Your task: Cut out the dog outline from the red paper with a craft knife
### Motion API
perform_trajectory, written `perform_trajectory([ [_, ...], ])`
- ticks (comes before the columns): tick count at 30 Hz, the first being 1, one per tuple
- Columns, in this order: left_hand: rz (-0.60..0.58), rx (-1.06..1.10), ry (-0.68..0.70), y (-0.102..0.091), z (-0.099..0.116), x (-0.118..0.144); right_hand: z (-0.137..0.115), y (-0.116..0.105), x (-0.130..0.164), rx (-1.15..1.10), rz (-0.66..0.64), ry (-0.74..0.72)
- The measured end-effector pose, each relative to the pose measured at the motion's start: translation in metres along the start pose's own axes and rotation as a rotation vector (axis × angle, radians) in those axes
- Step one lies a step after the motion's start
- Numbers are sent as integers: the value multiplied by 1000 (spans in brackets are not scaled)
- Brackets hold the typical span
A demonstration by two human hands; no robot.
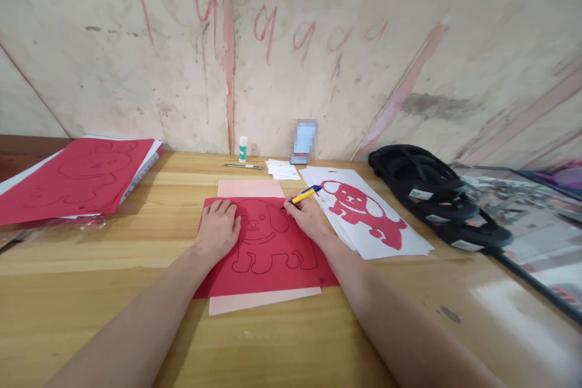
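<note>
Under both hands lies a sheet of red paper with a dog outlined on it in dark lines. My left hand rests flat on its left part, fingers stretched out and holding nothing. In my right hand is a yellow and blue pen, pinched between the fingers. The pen's tip points at the paper near the top right of the dog's head. Pale pink paper sticks out below and above the red sheet.
White sheets with a red cut-out dog lie at right, beside black headgear with straps. More red paper is stacked at left. Along the wall are a glue stick, another pen, white paper slips and a phone.
</note>
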State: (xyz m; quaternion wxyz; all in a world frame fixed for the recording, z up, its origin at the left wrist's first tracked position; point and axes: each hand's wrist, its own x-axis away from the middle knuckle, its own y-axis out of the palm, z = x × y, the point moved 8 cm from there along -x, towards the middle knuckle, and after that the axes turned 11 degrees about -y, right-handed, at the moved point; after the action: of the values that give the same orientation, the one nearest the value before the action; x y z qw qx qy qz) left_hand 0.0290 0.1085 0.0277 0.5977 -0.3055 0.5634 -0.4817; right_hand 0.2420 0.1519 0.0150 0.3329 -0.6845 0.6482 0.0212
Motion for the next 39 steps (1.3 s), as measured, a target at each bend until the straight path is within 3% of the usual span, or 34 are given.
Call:
perform_trajectory([
  [39,2,22,-9,2,-2,0,-1,1,-1,23,0,-34],
])
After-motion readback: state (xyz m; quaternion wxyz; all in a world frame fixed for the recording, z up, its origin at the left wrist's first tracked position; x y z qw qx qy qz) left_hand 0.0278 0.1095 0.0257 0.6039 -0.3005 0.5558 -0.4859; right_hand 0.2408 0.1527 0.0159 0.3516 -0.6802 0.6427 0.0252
